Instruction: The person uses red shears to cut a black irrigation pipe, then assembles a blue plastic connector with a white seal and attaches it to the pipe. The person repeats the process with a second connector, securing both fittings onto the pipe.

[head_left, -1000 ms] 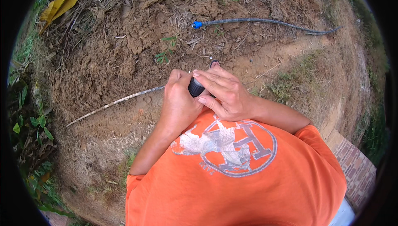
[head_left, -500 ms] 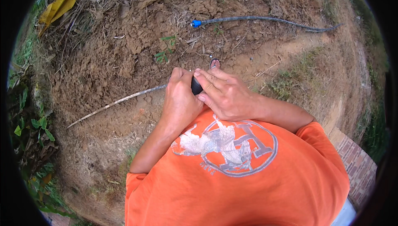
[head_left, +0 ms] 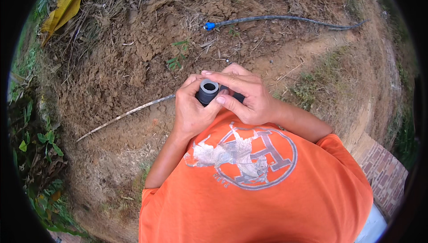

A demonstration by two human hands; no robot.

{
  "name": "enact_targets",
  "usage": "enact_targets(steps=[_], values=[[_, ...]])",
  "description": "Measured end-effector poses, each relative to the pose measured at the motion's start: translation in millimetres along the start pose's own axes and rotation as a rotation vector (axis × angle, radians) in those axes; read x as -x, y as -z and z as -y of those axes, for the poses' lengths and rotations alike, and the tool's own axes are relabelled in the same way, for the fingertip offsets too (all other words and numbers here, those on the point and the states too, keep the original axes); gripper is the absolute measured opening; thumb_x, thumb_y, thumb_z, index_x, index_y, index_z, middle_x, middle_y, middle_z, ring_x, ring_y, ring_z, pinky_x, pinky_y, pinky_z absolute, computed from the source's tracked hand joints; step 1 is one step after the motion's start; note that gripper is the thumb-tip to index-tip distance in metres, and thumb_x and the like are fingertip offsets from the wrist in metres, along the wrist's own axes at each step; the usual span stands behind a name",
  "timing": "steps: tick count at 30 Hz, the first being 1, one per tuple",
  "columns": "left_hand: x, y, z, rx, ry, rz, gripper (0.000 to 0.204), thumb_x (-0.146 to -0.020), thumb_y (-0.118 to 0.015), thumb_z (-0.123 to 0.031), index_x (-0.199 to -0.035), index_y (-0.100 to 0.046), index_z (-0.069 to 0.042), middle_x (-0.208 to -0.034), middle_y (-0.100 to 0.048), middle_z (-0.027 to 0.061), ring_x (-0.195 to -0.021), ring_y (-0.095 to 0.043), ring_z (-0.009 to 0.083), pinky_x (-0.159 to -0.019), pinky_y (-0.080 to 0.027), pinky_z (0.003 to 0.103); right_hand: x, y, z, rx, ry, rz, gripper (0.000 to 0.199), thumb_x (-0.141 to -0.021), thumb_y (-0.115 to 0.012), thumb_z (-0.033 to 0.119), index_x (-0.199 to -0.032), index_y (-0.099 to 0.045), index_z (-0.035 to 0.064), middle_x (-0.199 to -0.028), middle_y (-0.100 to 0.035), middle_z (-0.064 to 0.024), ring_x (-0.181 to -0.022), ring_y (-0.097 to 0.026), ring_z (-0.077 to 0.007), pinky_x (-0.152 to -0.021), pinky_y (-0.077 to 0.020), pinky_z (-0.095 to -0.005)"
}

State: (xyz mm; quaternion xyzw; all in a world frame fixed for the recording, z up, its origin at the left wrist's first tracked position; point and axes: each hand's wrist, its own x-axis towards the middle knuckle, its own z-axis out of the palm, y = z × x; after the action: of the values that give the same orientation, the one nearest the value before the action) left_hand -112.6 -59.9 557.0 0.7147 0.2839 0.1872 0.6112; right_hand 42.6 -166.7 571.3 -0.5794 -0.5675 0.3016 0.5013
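My left hand point(head_left: 191, 108) is closed around a black threaded pipe fitting point(head_left: 207, 92), its round open end with a grey rim facing up. Against it, my right hand point(head_left: 250, 95) curls its fingers over a second dark piece point(head_left: 238, 97), mostly hidden; its kind does not show, nor whether it joins the fitting. Beside my left hand emerges a thin, mud-streaked pipe point(head_left: 129, 114) that slants down to the left over the soil. Whether that hand holds its end is hidden.
Farther off, a dark hose point(head_left: 285, 17) with a blue fitting point(head_left: 209, 26) on its left end lies on rough brown soil point(head_left: 129, 55). A yellow leaf point(head_left: 67, 8) hangs at the far left. Green plants line the left edge; brick paving point(head_left: 385, 171) is at the right.
The fitting's open rim, covered by my right hand's fingers before, now shows. Those fingers have shifted right and a dark piece appears among them. The foot has gone from sight behind my hands.
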Motion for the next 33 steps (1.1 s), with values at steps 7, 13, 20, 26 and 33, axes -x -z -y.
enact_targets(steps=[7, 13, 20, 26, 33], values=[[3, -5, 7, -0.024, -0.017, 0.035, 0.030, -0.074, -0.075, -0.012, -0.099, -0.071, 0.004, -0.096, -0.069, 0.0176, -0.085, -0.068, 0.0284, -0.076, -0.054, 0.037, 5, -1, -9, 0.176, 0.168, -0.005, 0.036, -0.087, -0.071, 0.004, -0.122, -0.068, -0.0040, -0.122, -0.069, -0.0216, -0.082, -0.064, -0.0306, -0.073, -0.0517, -0.0388], [0, -11, 4, -0.127, -0.008, -0.014, 0.032, -0.073, -0.073, -0.010, -0.101, -0.071, 0.005, -0.092, -0.067, 0.0187, -0.085, -0.067, 0.0336, -0.076, -0.055, 0.040, 11, -10, -3, 0.240, 0.116, -0.059, 0.030, -0.088, -0.070, 0.003, -0.116, -0.069, -0.0066, -0.122, -0.069, -0.0235, -0.096, -0.069, -0.0356, -0.084, -0.0547, -0.0432], [-3, -16, 3, -0.193, -0.017, -0.083, 0.034, -0.074, -0.072, -0.006, -0.105, -0.069, 0.006, -0.095, -0.066, 0.0213, -0.090, -0.066, 0.0369, -0.079, -0.054, 0.043, 6, -13, -15, 0.232, 0.104, -0.122, 0.025, -0.085, -0.071, 0.002, -0.109, -0.072, -0.0063, -0.116, -0.071, -0.0234, -0.097, -0.068, -0.0354, -0.083, -0.0560, -0.0419], [-8, -13, 13, -0.265, 0.005, -0.114, 0.037, -0.073, -0.074, -0.007, -0.107, -0.069, 0.007, -0.095, -0.065, 0.0218, -0.089, -0.066, 0.0371, -0.079, -0.054, 0.043, 5, -21, -24, 0.082, -0.033, -0.163, 0.021, -0.081, -0.074, 0.001, -0.102, -0.076, -0.0029, -0.114, -0.073, -0.0204, -0.096, -0.068, -0.0312, -0.084, -0.0556, -0.0399], [-6, -10, 12, -0.236, 0.028, -0.135, 0.037, -0.074, -0.077, -0.009, -0.107, -0.071, 0.006, -0.092, -0.066, 0.0186, -0.085, -0.066, 0.0321, -0.079, -0.054, 0.040, 6, -13, -41, -0.372, -0.285, -0.112, 0.015, -0.094, -0.069, 0.004, -0.106, -0.074, -0.0020, -0.115, -0.074, -0.0151, -0.099, -0.067, -0.0182, -0.085, -0.0550, -0.0321]])
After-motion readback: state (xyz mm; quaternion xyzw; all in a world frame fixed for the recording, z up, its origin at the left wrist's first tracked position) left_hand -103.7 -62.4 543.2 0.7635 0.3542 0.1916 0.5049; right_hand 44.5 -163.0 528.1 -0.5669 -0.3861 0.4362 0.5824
